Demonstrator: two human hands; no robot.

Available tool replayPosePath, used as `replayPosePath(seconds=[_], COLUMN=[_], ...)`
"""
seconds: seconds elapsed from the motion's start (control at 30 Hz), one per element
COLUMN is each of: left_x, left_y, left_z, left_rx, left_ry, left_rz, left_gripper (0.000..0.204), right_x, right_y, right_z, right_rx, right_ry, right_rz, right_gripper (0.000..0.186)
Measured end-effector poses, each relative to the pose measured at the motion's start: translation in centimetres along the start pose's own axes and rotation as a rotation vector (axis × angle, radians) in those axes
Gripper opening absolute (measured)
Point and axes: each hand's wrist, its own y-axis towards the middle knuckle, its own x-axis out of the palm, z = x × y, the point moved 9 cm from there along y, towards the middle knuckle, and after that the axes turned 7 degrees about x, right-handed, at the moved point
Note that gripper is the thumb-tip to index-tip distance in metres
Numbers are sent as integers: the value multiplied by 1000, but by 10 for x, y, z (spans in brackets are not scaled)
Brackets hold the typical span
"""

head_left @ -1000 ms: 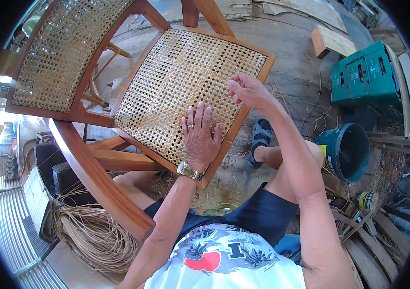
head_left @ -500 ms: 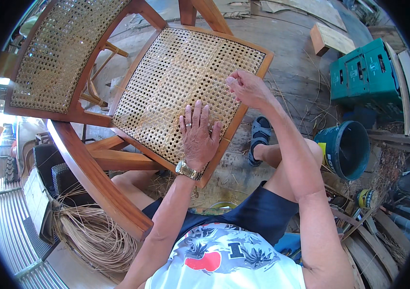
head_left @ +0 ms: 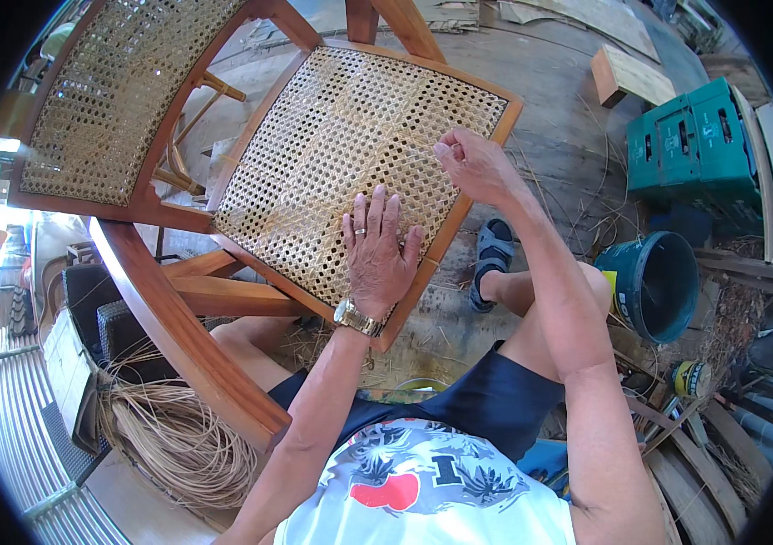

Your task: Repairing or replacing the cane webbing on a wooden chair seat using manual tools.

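A wooden chair with a woven cane seat (head_left: 359, 127) lies tilted in front of me, its cane backrest (head_left: 132, 82) at the far left. My left hand (head_left: 380, 250) rests flat on the near part of the weave, fingers stretched out, with a ring and a wristwatch on it. Over the seat's right side my right hand (head_left: 477, 168) is closed, thumb and fingers pressed together. Whatever it may hold is too small to see. A curved wooden piece (head_left: 191, 336) of the chair reaches toward my left forearm.
A coil of cane strands (head_left: 182, 450) lies at the lower left. To the right stand a dark teal bucket (head_left: 668, 286), green crates (head_left: 691, 150) and a small wooden block (head_left: 632, 77). Scrap wood (head_left: 700, 472) is piled at the lower right. My sandaled foot (head_left: 493, 259) is beside the seat.
The view has shifted slightly. My right hand stays closed over the seat's right side, and my left hand remains flat on the cane.
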Motion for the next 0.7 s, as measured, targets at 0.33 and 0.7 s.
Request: replayPosePath(seconds=[0.33,0.7], left_x=[-2,1], left_y=[1,1], left_z=[0,0], left_rx=[-6,1], left_ry=[-5,9], left_rz=[6,-3], left_gripper=[60,60], right_x=[-4,-8], right_y=[-4,-5], right_z=[-4,-5], right_rx=[0,-20], right_ry=[-64,-116], right_rz=[6,25], right_gripper=[37,36])
